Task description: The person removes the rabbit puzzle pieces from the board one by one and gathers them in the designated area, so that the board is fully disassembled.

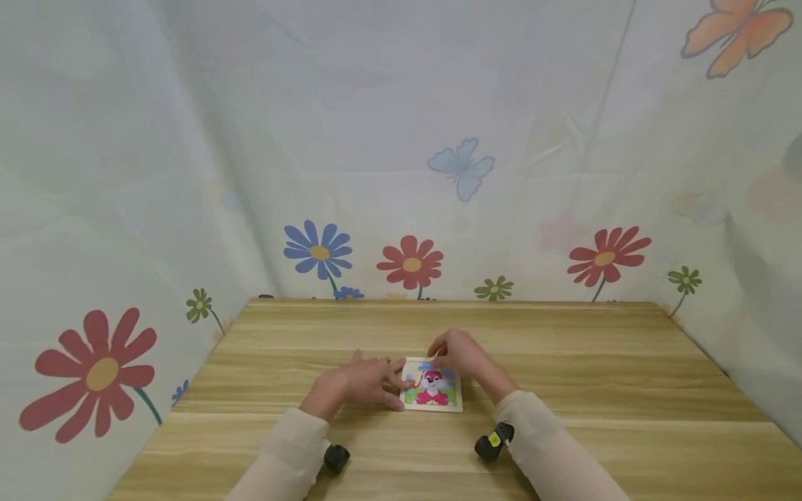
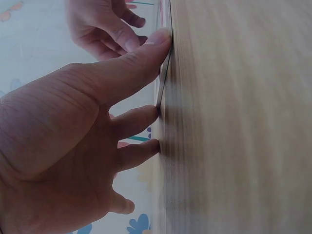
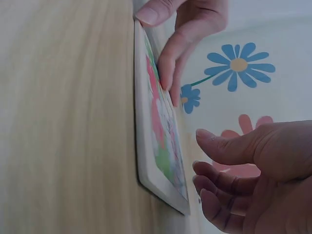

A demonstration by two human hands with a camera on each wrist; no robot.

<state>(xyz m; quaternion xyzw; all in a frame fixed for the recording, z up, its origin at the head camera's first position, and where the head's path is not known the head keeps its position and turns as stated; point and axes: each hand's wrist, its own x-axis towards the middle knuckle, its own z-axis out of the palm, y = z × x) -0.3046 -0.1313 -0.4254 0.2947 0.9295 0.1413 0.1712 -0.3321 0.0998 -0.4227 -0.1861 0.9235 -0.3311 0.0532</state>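
Observation:
A small square wooden picture puzzle (image 1: 434, 396) with a pale frame lies flat on the table, showing a red and white cartoon animal. At its left side is my left hand (image 1: 370, 381), fingers spread. The left thumb (image 2: 158, 39) rests at the near left corner, one finger reaches onto the picture, and other fingertips touch down beside the frame. Over the far right part of the puzzle hovers my right hand (image 1: 460, 353). In the right wrist view, that hand (image 3: 248, 170) has loosely bent fingers with nothing between them, apart from the puzzle (image 3: 163, 141).
The wood-grain table (image 1: 564, 362) extends around the puzzle on all sides. A pale cloth (image 1: 351, 139) printed with flowers and butterflies stands behind the table and along its sides. Black wrist devices (image 1: 337, 458) sit at both cuffs.

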